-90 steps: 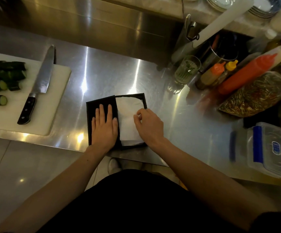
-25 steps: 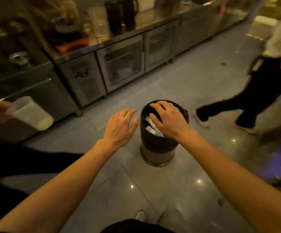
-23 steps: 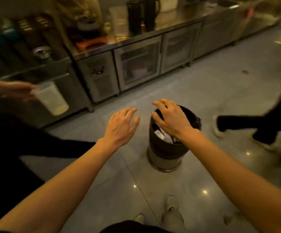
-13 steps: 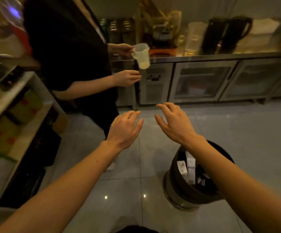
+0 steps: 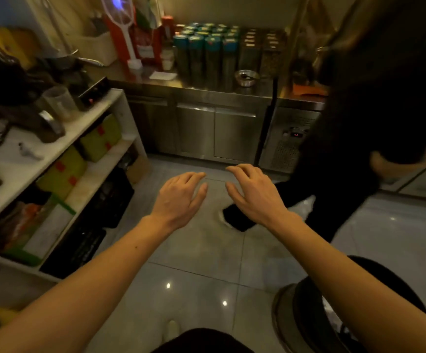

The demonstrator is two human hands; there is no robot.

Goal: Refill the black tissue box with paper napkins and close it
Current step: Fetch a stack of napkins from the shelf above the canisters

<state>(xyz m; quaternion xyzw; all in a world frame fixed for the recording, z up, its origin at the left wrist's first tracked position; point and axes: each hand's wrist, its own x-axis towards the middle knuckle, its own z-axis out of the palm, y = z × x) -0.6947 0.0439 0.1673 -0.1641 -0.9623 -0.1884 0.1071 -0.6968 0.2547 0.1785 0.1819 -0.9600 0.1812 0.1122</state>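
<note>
The black tissue box and the paper napkins are out of view. My left hand [image 5: 181,197] and my right hand [image 5: 254,196] are held out side by side above the grey tiled floor, palms down, fingers apart. Neither hand holds anything.
A dark round waste bin [image 5: 306,319] stands at the lower right under my right forearm. A person in black [image 5: 359,110] stands close on the right. White shelving [image 5: 97,171] with yellow packs and black crates runs along the left. A steel counter [image 5: 207,85] with tall canisters lies ahead.
I have turned left, away from the waste bin. It has slid to the lower right, and the person with the cup has shifted from the left to the right. Both hands stay empty.
</note>
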